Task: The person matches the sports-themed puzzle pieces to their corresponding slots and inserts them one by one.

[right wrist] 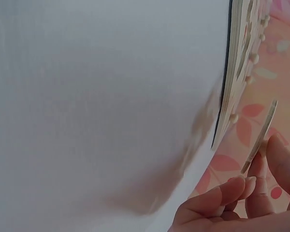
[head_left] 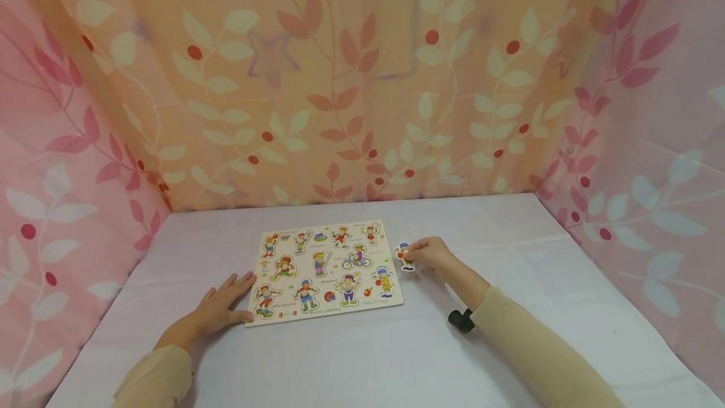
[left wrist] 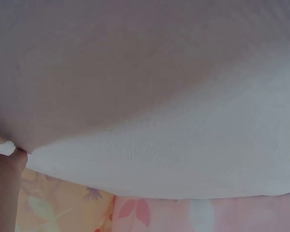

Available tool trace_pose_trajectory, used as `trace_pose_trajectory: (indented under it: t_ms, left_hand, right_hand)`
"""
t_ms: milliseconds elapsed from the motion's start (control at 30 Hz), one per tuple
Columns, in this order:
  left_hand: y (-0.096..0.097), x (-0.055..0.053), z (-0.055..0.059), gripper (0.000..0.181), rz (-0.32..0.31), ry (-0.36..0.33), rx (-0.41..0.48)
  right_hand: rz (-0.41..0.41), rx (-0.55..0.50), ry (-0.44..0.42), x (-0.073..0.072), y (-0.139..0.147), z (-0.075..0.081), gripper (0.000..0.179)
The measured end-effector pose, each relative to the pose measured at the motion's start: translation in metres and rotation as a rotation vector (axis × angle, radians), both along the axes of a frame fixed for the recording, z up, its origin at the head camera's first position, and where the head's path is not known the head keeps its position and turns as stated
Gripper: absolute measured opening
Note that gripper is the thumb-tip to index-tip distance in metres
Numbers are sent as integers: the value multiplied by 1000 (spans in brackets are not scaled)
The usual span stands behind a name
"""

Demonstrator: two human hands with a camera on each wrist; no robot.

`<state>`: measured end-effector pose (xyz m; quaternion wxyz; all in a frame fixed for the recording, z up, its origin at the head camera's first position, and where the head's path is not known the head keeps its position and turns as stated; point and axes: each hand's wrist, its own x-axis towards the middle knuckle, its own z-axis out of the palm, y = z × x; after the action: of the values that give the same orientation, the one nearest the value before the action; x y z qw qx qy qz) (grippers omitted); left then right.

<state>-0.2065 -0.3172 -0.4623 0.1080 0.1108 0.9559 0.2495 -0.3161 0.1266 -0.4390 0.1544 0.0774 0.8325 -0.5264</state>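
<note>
A wooden puzzle board [head_left: 308, 313] printed with sports figures and words lies flat on the white tabletop. My right hand [head_left: 433, 255] pinches a puzzle piece [head_left: 404, 257], a small figure with a blue cap, just off the board's right edge. In the right wrist view thumb and fingers hold that piece [right wrist: 262, 135] edge-on, apart from the board [right wrist: 227, 87], whose knobs stick out. My left hand [head_left: 221, 304] rests at the board's left edge with its fingers spread. Only part of the left hand [left wrist: 7, 179] shows in the left wrist view.
A white cloth [head_left: 340, 370] covers the table. Floral curtains [head_left: 351, 80] rise behind it and on both sides. A black object [head_left: 461, 321], probably the wrist camera, sits by the right sleeve [head_left: 527, 339]. At the board's lower right is a similar blue-capped figure [head_left: 384, 283].
</note>
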Motion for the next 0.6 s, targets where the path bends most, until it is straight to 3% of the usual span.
trace_pose_trajectory:
  t_ms: [600]
  left_hand:
    - [0,-1,0,94,-4,3,-1]
  right_hand:
    - [46,-44,-15,15,-20,-11,11]
